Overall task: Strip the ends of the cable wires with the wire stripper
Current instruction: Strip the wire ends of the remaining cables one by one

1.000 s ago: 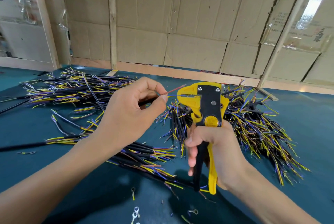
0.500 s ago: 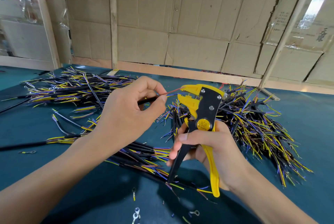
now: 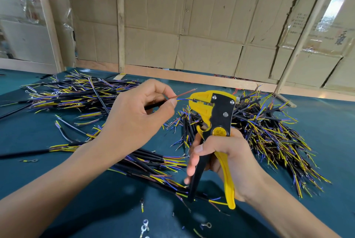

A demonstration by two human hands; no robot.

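Bright even light; soft shadows under forearms; wide-angle edge bending.

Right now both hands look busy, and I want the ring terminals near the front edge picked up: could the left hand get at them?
Probably not yet. The left hand pinches the cable whose blue wire sits in the wire stripper. The ring terminals lie uncovered below its forearm, so once it lets go the way looks free.

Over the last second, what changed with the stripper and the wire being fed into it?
The wire stripper handles spread apart from squeezed, and its head tilted left. The blue wire now sits in its mouth; the brown wire passes above. The left hand pinches the cable as before; the right hand keeps the stripper.
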